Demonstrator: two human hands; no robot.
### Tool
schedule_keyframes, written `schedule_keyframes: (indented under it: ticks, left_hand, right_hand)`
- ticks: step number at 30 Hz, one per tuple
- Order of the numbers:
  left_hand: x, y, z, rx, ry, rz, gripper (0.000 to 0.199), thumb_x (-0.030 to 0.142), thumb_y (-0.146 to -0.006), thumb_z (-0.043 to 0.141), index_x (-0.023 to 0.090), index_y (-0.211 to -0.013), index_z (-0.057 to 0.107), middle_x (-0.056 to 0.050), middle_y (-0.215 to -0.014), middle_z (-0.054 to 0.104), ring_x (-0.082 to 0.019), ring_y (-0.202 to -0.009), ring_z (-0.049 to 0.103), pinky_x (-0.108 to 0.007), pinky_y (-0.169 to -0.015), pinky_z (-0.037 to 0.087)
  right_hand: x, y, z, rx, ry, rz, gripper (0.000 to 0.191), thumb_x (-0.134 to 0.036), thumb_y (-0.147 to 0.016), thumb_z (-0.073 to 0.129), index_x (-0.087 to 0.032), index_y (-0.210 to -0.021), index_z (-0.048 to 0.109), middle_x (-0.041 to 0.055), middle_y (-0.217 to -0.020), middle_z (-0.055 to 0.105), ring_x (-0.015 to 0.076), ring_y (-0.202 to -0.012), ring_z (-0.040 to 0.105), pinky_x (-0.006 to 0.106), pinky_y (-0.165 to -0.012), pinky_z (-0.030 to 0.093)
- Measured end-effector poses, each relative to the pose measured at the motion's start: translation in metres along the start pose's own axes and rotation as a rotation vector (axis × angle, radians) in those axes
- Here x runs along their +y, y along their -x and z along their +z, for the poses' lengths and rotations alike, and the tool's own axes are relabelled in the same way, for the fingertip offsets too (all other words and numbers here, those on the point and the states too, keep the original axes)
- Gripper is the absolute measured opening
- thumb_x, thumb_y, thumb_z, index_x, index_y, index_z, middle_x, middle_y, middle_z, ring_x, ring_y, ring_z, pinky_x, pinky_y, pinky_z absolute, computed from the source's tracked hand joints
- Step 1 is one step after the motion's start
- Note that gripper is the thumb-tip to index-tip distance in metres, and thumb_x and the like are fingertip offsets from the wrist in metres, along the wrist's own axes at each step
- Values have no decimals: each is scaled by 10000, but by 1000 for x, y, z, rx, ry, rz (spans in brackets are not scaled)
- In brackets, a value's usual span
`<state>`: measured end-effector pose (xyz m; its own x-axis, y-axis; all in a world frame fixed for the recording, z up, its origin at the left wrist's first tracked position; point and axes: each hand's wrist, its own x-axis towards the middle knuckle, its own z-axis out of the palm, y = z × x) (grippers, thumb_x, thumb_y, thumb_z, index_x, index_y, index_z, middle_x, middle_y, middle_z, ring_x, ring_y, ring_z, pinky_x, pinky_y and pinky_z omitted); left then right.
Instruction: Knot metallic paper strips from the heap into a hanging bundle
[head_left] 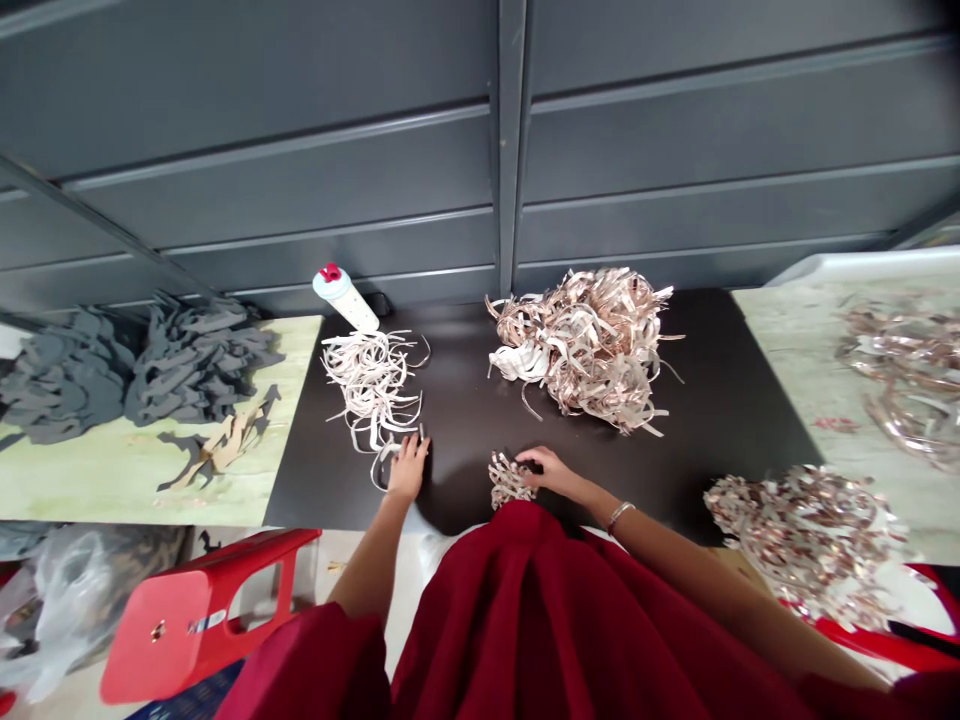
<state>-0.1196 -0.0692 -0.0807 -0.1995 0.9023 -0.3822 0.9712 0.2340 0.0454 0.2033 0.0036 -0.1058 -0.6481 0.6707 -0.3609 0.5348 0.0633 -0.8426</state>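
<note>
My left hand (pixel 409 468) rests on the black table (pixel 697 470) at the near edge, just below a loose heap of pale strips (pixel 371 388), with a curl of strip by its fingers. My right hand (pixel 549 470) reaches over a small bundle of foil-backed strips (pixel 510 480), its fingertips on top of it. Beyond both hands lies a large tangled pile of rose-gold strips (pixel 585 350). A white glue bottle with a red cap (pixel 345 298) lies tilted at the table's far edge. A silver bracelet (pixel 619 516) circles my right wrist.
Grey cut-out shapes (pixel 142 375) lie on a pale green board (pixel 97 480) to the left. Shiny strips and a fringed silver bundle (pixel 802 545) sit to the right. A red plastic stool (pixel 195 620) stands below left, and a grey metal wall rises behind.
</note>
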Motion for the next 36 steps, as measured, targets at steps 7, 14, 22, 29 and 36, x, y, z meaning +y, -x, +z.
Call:
schedule_keyframes:
  ticks: [7,14,22,29,36]
  left_hand:
    - [-61,9,-18,-30,23,-47,625,-14,-800,421,269,-1354,480,-112,-1501,349,-301,-1414,244,-498,-1058,362]
    - [-28,36,-10,93,162,-100,499,101,-866,429,208,-1351,479,-127,-1400,475,-240,-1293,451,-366,-1045,398]
    - [24,69,32,448,278,-683,794,466,-840,526,121,-1468,184,-307,-1461,249,-491,-1357,229,-669,-914,377]
    - [-8,-7,21,486,382,-825,911,529,-838,505,-32,-1437,110,-417,-1448,123,-519,-1364,165,-638,-983,316]
    - [-89,-46,-40,318,465,-673,884,389,-736,686,-14,-1391,251,-335,-1404,304,-431,-1303,379,-487,-1028,371]
  right_hand:
    - [0,-9,6,46,-260,186,290,-318,-927,551,-156,-1167,559,80,-1151,596,194,-959,618,389,-808,540]
    - [-16,-8,-9,-37,-158,226,282,-314,-921,562,-144,-1146,570,74,-1123,608,190,-937,624,380,-791,543]
    - [-53,1,19,-103,308,144,209,-301,-937,533,-182,-1095,601,76,-1176,592,192,-1014,595,400,-879,505]
    - [-59,-9,3,-259,472,51,225,-305,-919,566,-151,-1079,603,63,-1090,626,187,-952,623,387,-829,527]
    - [-50,-19,-18,-86,545,202,262,-315,-927,551,-158,-1136,578,74,-1134,607,189,-957,619,388,-820,534]
